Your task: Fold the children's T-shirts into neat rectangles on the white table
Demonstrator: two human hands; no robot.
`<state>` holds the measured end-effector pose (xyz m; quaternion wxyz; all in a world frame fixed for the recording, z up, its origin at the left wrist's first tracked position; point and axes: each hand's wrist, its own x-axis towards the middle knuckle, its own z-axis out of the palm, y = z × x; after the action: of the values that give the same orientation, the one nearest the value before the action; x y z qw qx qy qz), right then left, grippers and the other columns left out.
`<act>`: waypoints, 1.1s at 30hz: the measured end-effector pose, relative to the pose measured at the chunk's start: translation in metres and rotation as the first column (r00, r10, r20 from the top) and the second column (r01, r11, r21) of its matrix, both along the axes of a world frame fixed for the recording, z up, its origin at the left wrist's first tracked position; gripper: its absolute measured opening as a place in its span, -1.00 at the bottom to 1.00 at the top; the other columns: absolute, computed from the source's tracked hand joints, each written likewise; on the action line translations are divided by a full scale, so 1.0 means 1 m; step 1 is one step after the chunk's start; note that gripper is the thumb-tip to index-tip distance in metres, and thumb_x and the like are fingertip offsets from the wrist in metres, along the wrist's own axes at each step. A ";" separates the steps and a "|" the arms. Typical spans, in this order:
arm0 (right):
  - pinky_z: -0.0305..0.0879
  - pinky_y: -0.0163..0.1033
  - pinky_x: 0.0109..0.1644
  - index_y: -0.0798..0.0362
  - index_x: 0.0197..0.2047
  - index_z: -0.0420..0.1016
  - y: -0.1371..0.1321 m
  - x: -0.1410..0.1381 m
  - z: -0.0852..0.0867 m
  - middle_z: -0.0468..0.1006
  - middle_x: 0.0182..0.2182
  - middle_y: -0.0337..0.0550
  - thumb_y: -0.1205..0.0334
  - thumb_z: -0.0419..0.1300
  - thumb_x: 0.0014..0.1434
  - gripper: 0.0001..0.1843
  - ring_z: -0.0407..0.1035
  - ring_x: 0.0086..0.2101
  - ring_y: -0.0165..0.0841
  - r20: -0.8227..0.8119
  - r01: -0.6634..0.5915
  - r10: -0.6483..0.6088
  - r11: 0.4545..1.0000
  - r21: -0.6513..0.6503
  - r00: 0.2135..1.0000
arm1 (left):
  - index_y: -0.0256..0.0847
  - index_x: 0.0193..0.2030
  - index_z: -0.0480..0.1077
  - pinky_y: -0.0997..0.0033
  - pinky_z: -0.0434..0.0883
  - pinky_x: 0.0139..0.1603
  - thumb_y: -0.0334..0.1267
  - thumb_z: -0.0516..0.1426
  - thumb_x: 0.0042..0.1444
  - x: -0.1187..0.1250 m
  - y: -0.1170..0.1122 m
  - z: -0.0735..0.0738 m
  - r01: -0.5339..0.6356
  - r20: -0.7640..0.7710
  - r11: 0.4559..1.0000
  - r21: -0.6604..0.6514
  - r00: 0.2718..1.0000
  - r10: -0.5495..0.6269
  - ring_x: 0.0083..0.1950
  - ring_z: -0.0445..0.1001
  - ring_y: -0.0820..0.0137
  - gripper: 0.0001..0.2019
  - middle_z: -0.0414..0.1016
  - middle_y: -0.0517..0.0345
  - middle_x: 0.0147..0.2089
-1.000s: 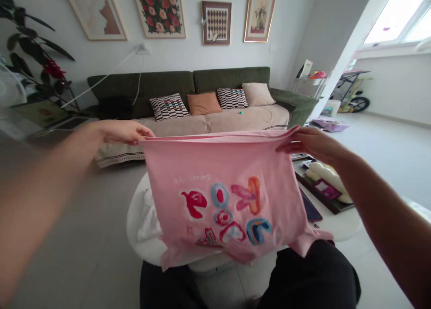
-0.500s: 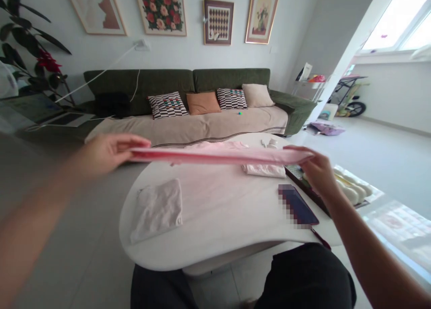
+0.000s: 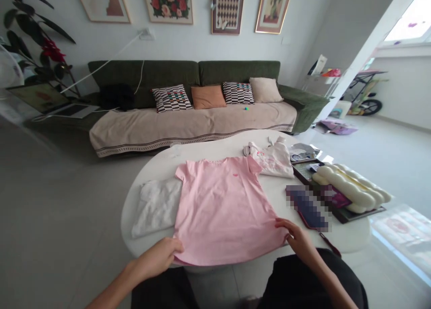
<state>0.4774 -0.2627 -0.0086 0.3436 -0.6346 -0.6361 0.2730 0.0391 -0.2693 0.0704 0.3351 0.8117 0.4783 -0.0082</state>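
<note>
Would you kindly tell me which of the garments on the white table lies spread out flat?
The pink T-shirt, spread flat between the left hand and right hand; the white cloth and pale garment are folded.

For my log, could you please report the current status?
Left hand, right hand at hem of pink T-shirt; shirt flat on white table; blurred phone alongside.

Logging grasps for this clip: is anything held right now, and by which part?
The pink T-shirt lies flat; the left hand and right hand touch its bottom hem corners, but a grip cannot be told.
</note>
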 end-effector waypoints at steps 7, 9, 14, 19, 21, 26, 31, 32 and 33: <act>0.29 -0.14 -0.08 0.04 -0.32 0.51 -0.002 0.002 -0.006 0.48 -0.13 -0.09 0.34 -0.10 -0.31 -0.51 0.31 -0.05 -0.23 -0.093 0.025 -0.030 0.998 -0.058 0.995 | -0.18 0.00 0.37 0.37 0.25 0.07 -0.26 0.08 0.02 0.015 0.025 0.006 0.065 -0.088 0.998 -0.019 0.994 -0.067 0.04 0.37 0.28 -0.64 0.43 0.06 0.02; 0.31 -0.18 -0.13 0.04 -0.30 0.51 -0.002 0.003 -0.009 0.43 -0.08 -0.07 0.34 -0.09 -0.33 -0.50 0.32 -0.06 -0.23 -0.083 0.039 -0.045 0.997 -0.072 0.996 | -0.23 0.06 0.32 0.35 0.17 0.15 -0.24 0.05 0.07 0.028 0.031 0.003 0.061 -0.018 0.998 0.027 0.998 -0.061 0.13 0.29 0.29 -0.61 0.35 0.00 0.11; 0.34 -0.27 -0.34 0.09 -0.27 0.45 0.001 -0.019 0.004 0.45 -0.17 -0.04 0.26 0.01 -0.18 -0.64 0.43 -0.38 -0.33 -0.121 0.181 -0.194 0.977 -0.111 0.974 | -0.33 0.20 0.13 0.27 0.03 0.25 -0.11 0.09 0.04 0.082 0.025 -0.009 0.026 0.121 0.999 -0.021 0.992 -0.023 0.27 0.05 0.25 -0.40 0.09 -0.13 0.26; 0.33 -0.21 -0.14 0.04 -0.14 0.39 0.001 -0.099 0.052 0.50 -0.25 -0.10 0.14 0.03 0.09 -0.71 0.40 -0.22 -0.29 -0.404 -0.122 0.126 0.992 0.036 0.906 | -0.25 0.20 0.12 0.25 0.15 0.19 -0.02 0.21 -0.14 0.160 0.021 -0.010 -0.174 0.499 0.982 -0.075 0.846 0.188 0.21 0.16 0.17 -0.25 0.14 -0.10 0.24; 0.26 -0.14 -0.01 -0.01 0.09 0.21 -0.003 -0.131 0.066 0.43 -0.07 -0.06 0.11 0.01 0.15 -0.57 0.32 -0.06 -0.27 -0.515 -0.078 0.119 0.992 0.102 0.849 | -0.25 0.01 0.33 0.30 0.25 0.10 -0.10 0.09 0.02 0.181 0.033 -0.006 -0.348 0.629 0.925 -0.150 0.689 0.361 0.08 0.33 0.23 -0.58 0.38 -0.07 0.06; 0.23 -0.04 0.03 -0.01 0.29 -0.23 -0.011 -0.177 0.066 0.09 0.18 0.07 0.06 0.26 -0.10 0.00 0.06 0.14 -0.14 -0.419 0.215 -0.136 0.966 0.147 0.898 | -0.35 -0.31 0.41 0.35 0.39 -0.16 -0.19 0.05 0.07 0.188 0.071 0.027 -0.439 0.641 0.667 -0.602 0.232 0.731 -0.23 0.47 0.28 -0.76 0.51 -0.04 -0.32; 0.35 -0.13 -0.21 0.05 0.13 0.15 -0.002 -0.176 0.069 0.44 -0.19 -0.03 0.13 0.03 0.10 -0.49 0.38 -0.22 -0.27 -0.360 0.350 -0.295 0.932 0.097 0.885 | -0.35 -0.26 0.38 0.45 0.45 -0.32 -0.33 0.02 0.10 0.146 0.087 0.099 -0.109 0.604 0.595 -0.796 -0.197 0.772 -0.39 0.48 0.43 -0.84 0.49 0.06 -0.40; 0.35 -0.14 -0.21 0.04 0.06 0.25 -0.001 -0.175 0.072 0.45 -0.22 -0.05 0.12 0.02 0.11 -0.57 0.38 -0.25 -0.29 -0.355 0.276 -0.226 0.956 0.098 0.907 | -0.35 -0.25 0.37 0.45 0.46 -0.33 -0.35 0.00 0.11 0.137 0.088 0.113 -0.096 0.612 0.609 -0.787 -0.246 0.752 -0.41 0.48 0.44 -0.83 0.49 0.08 -0.41; 0.35 -0.15 -0.20 0.03 0.02 0.28 0.000 -0.176 0.076 0.44 -0.18 -0.04 0.10 0.04 0.10 -0.59 0.37 -0.22 -0.28 -0.357 0.183 -0.134 0.977 0.109 0.924 | -0.36 -0.24 0.36 0.44 0.47 -0.34 -0.36 -0.02 0.12 0.129 0.088 0.125 -0.094 0.625 0.627 -0.773 -0.279 0.729 -0.42 0.48 0.45 -0.83 0.49 0.08 -0.42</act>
<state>0.3019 -0.2627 0.0678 0.5155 -0.5999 -0.5295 0.3065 0.1677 -0.1810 0.1954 0.7108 0.2062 0.3266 0.5879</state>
